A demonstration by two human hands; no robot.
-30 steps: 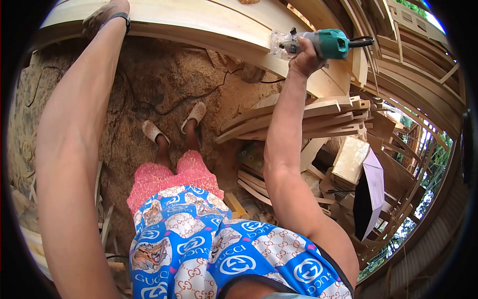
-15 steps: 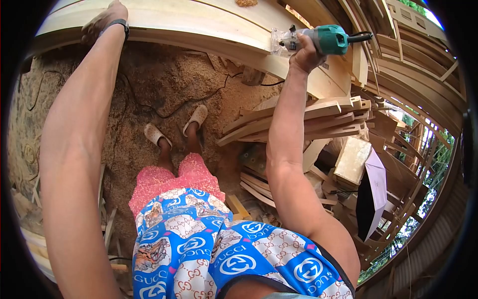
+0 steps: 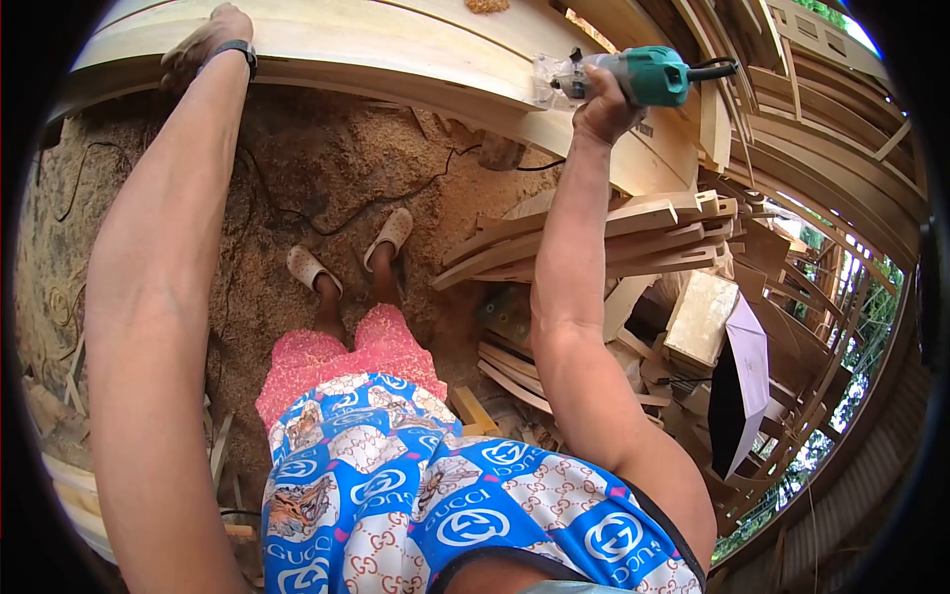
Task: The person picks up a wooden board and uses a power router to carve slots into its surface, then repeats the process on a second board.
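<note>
My right hand (image 3: 607,114) is wrapped round a trim router (image 3: 657,77) with a teal motor housing and a grey body. The router lies on its side, its clear plastic base (image 3: 546,83) against the end part of a long pale wooden board (image 3: 396,51). The cutting bit cannot be made out. Far to the left, my left hand (image 3: 210,42) grips the same board, its fingers bent over the near edge and partly hidden. A dark band circles the left wrist.
Curved wooden pieces (image 3: 614,234) are stacked right of my legs. A black cord (image 3: 341,220) crosses the sawdust-covered floor. Wood shavings (image 3: 488,6) sit on the work surface. A pale box (image 3: 701,315) and timber offcuts crowd the right side. More planks (image 3: 831,163) lean behind the router.
The router and my right hand have shifted slightly left along the board. My left hand keeps its place, and its forearm has moved a little.
</note>
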